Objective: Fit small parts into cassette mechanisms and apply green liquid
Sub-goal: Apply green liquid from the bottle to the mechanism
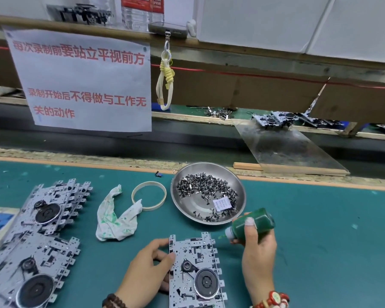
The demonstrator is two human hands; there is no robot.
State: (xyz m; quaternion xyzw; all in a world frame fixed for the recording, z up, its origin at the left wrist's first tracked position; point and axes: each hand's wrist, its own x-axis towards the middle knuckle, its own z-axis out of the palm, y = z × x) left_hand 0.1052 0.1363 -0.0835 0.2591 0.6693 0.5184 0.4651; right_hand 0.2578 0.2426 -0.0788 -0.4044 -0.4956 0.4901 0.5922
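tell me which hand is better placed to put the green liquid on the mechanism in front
Right. The right hand already holds the green bottle, nozzle tilted toward the top right corner of the cassette mechanism. The left hand grips the mechanism's left edge, steadying it.

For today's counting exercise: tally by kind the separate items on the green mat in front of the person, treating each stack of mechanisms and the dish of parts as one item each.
Cassette mechanism in hand: 1
Mechanism stacks: 2
Metal dish: 1
Green bottle: 1
Stained cloth: 1
Tape ring: 1
Total: 7
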